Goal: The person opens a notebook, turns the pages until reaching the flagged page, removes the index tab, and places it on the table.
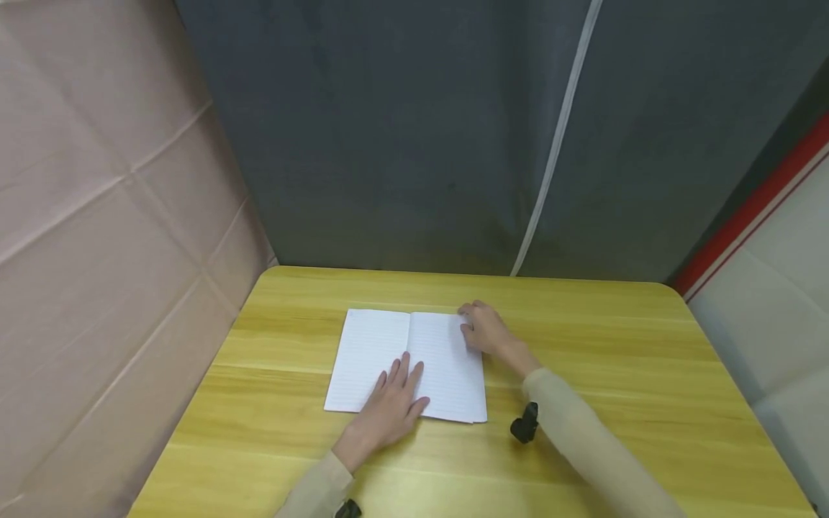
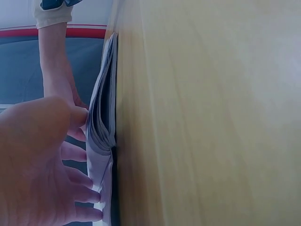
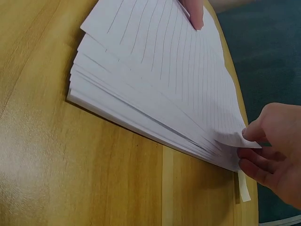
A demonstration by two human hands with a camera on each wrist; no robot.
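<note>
Yellow wooden table (image 1: 583,345) is backed by a dark grey curtain (image 1: 414,129). At its middle an open lined notebook (image 1: 369,352) is pressed flat by the left hand (image 1: 388,406), fingers straight. Its top page's far corner is pinched by the right hand (image 1: 486,329).

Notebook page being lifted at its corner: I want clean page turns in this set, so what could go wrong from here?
The right hand pinches only the top sheet's corner, so the thin paper could crease or tear if pulled hard. The page edges below are fanned, so a second sheet might lift along. The left hand presses flat across the notebook near the spine and partly on the right-hand page, so the turning sheet may catch on its fingers.
</note>
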